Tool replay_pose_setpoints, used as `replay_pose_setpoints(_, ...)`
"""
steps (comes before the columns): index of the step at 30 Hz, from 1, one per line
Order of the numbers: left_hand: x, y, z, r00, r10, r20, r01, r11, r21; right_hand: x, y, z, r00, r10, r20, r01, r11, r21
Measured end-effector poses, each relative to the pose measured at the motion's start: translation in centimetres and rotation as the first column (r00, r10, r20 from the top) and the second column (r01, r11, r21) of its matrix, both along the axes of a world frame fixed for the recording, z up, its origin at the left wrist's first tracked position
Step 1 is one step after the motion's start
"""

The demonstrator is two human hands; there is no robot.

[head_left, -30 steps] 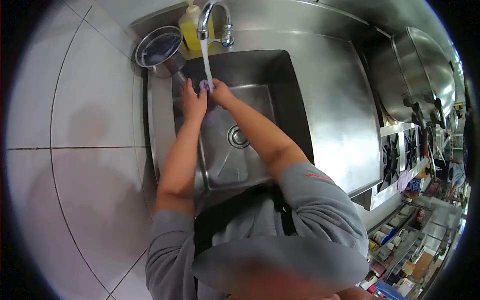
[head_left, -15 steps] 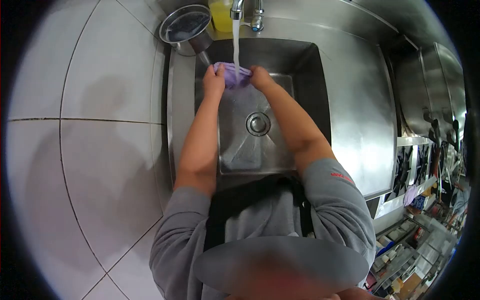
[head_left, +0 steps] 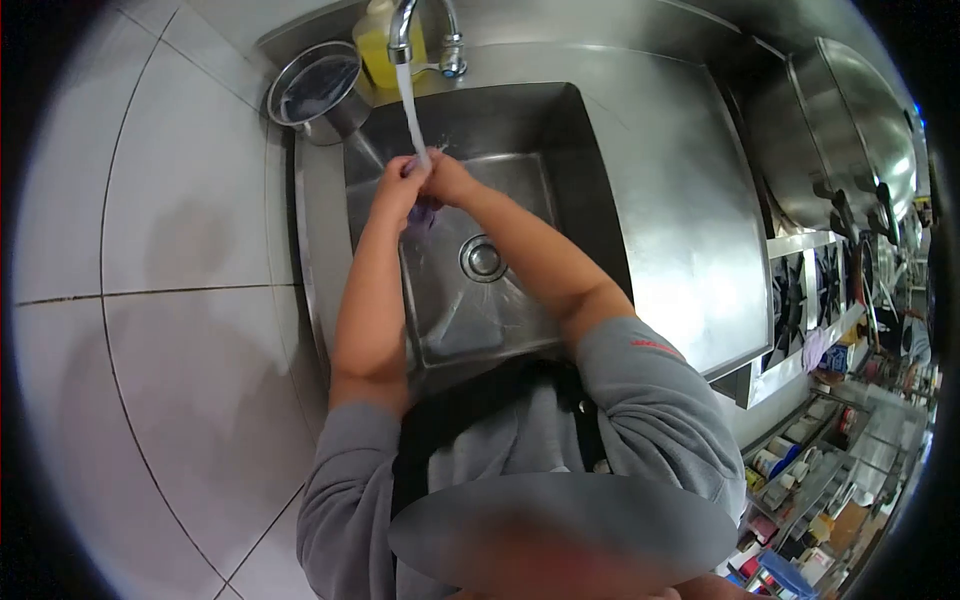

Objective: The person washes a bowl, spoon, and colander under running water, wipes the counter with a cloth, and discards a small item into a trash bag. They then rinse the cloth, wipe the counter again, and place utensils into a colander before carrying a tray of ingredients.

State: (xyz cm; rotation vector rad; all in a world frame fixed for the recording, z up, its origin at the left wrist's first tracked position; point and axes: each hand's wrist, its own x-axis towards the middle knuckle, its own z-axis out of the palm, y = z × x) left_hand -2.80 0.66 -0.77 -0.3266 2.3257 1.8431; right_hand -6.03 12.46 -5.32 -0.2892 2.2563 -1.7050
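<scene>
A purple cloth is bunched between my two hands, mostly hidden by them. My left hand is closed on its left side, and my right hand grips it close alongside. Water pours from the chrome faucet onto the hands and the cloth. Both hands are over the back left part of the steel sink, behind the round drain.
A metal pot stands at the sink's back left corner, beside a jug of yellow liquid. A steel counter extends to the right, with large pots and a stove beyond. White tiles line the left.
My hands have come together, and the cloth, stretched between them before, is now bunched up. The whole view has shifted and tilted slightly.
</scene>
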Motion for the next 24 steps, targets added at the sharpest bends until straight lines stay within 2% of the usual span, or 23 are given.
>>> replay_pose_setpoints(1, 0.3, 0.5, 0.7, 0.98, 0.123, 0.158, -0.146, 0.979, 0.14, -0.1, 0.3, -0.2, 0.998, -0.047, -0.034, 0.05, 0.996, 0.081)
replay_pose_setpoints(2, 0.3, 0.6, 0.1, 0.954, 0.134, 0.268, -0.225, 0.91, 0.348, 0.0, 0.6, 0.2, 0.994, -0.073, -0.086, 0.084, 0.987, 0.14)
replay_pose_setpoints(4, 0.3, -0.3, -2.1, 0.873, 0.1, 0.478, -0.429, 0.625, 0.653, 0.7, 0.5, 0.7, 0.978, -0.094, -0.184, 0.138, 0.96, 0.243)
replay_pose_setpoints(5, 0.2, 0.3, -2.8, 0.697, 0.244, 0.674, -0.612, 0.692, 0.382, 0.7, 0.2, 0.3, 0.953, -0.079, -0.293, 0.174, 0.934, 0.313)
replay_pose_setpoints(6, 1.4, 0.6, -2.9, 0.805, 0.151, 0.573, -0.505, 0.682, 0.529, 1.8, 0.0, 1.1, 0.936, -0.036, -0.351, 0.16, 0.93, 0.33)
replay_pose_setpoints(8, 0.7, 0.0, -8.7, 0.882, 0.02, 0.47, -0.455, 0.295, 0.84, 4.8, -0.2, 4.4, 0.882, 0.037, -0.47, 0.155, 0.919, 0.363)
replay_pose_setpoints(10, 0.9, 0.5, -7.0, 0.905, -0.112, 0.411, -0.373, 0.259, 0.891, 8.1, -1.2, 3.5, 0.772, 0.057, -0.633, 0.136, 0.958, 0.252)
replay_pose_setpoints(11, 1.7, 0.8, -7.1, 0.95, -0.115, 0.291, -0.258, 0.239, 0.936, 9.4, -1.4, 3.3, 0.71, 0.058, -0.702, 0.119, 0.973, 0.2)
replay_pose_setpoints(12, 2.5, 1.1, -7.2, 0.98, -0.111, 0.168, -0.141, 0.212, 0.967, 10.5, -1.5, 3.1, 0.711, 0.081, -0.698, 0.085, 0.976, 0.2)
replay_pose_setpoints(13, 3.9, 1.3, -8.3, 0.998, -0.04, -0.056, 0.063, 0.208, 0.976, 11.3, -1.6, 3.0, 0.711, 0.103, -0.696, 0.052, 0.979, 0.198)
replay_pose_setpoints(15, 3.9, 0.6, -10.8, 0.978, -0.151, -0.144, 0.143, -0.016, 0.99, 12.0, -1.7, 2.7, 0.717, 0.15, -0.68, -0.013, 0.979, 0.202)
replay_pose_setpoints(16, 1.7, -0.5, -12.4, 0.935, -0.351, -0.048, -0.033, -0.222, 0.975, 12.1, -1.7, 2.5, 0.725, 0.175, -0.667, -0.044, 0.977, 0.208)
replay_pose_setpoints(18, 1.2, -0.6, -12.3, 0.945, -0.326, 0.018, -0.036, -0.05, 0.998, 11.6, -1.8, 2.4, 0.697, 0.228, -0.68, -0.052, 0.962, 0.269)
replay_pose_setpoints(19, 2.5, 0.3, -12.6, 0.994, -0.095, -0.06, 0.088, 0.323, 0.942, 10.9, -1.8, 2.4, 0.667, 0.26, -0.698, -0.029, 0.945, 0.325)
replay_pose_setpoints(20, 3.3, 1.0, -12.4, 0.971, 0.094, -0.222, 0.105, 0.664, 0.74, 10.3, -1.8, 2.3, 0.635, 0.295, -0.714, -0.003, 0.925, 0.379)
replay_pose_setpoints(21, 3.1, 0.7, -13.6, 0.994, 0.076, -0.075, 0.039, 0.397, 0.917, 10.0, -1.9, 2.3, 0.658, 0.325, -0.679, 0.003, 0.901, 0.435)
replay_pose_setpoints(22, 2.7, 0.4, -14.9, 0.998, 0.013, 0.061, -0.062, 0.095, 0.993, 9.6, -2.2, 2.3, 0.681, 0.354, -0.641, 0.008, 0.872, 0.49)
replay_pose_setpoints(23, 2.5, 0.4, -14.9, 0.981, -0.089, 0.171, -0.186, -0.205, 0.961, 9.3, -2.4, 2.2, 0.704, 0.379, -0.601, 0.011, 0.84, 0.542)
replay_pose_setpoints(24, 2.6, 0.5, -15.0, 0.969, -0.094, 0.227, -0.238, -0.131, 0.962, 8.9, -2.6, 2.1, 0.71, 0.365, -0.603, 0.022, 0.844, 0.536)
